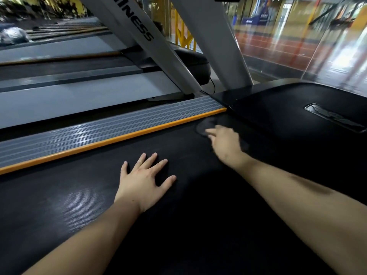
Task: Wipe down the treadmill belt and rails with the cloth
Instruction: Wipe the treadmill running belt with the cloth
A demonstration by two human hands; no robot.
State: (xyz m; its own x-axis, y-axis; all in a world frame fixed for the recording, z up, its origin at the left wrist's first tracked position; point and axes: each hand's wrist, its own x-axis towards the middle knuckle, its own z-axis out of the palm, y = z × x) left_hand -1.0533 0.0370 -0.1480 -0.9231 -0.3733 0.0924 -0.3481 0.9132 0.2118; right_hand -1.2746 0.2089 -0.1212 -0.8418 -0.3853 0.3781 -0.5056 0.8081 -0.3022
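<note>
Belt (158, 225) wiping looks underway: R hand (224, 143) at centre frame, fingers curled on dark cloth (206, 126) near belt's front end by rail (111, 126). L hand (145, 181) flat on belt, fingers spread, holding nothing. Rail apparently not yet wiped; can't tell how much belt is done

Two bare forearms come into the head view from the bottom edge, one from the lower left and one from the right. Neither shows a sleeve, cuff, watch, band or glove; the arms are uncovered as far back as the frame reaches. The left hand (144, 180) is bare, with no ring on any visible finger and short nails. The right hand (225, 144) is also bare, slightly blurred, so its nails and finer details cannot be made out.
</note>
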